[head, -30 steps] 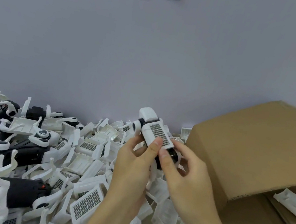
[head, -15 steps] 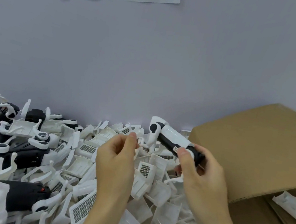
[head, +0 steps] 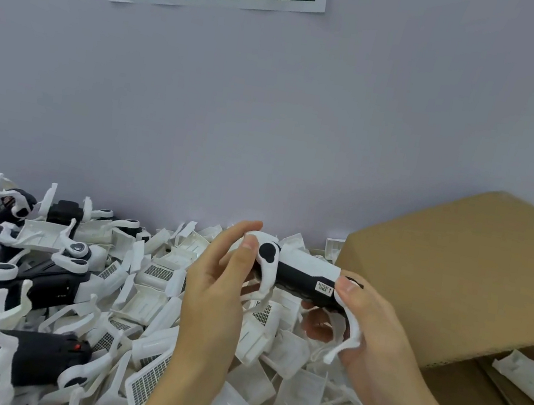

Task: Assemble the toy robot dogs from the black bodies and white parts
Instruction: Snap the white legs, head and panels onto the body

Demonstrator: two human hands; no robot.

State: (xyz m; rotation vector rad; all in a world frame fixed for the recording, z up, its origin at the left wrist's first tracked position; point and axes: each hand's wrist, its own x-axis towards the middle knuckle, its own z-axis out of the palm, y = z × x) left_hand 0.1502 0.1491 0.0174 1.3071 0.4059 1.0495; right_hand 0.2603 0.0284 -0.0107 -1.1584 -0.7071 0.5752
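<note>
Head-worn camera looks forward and down, close over the parts pile (head: 148,292).

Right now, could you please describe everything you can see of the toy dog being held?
The toy dog has a black plastic body with a white cover on top, white legs and a small "battery cover" label. It lies roughly level above the loose white parts, the left hand gripping one end, the right hand the other.
</note>
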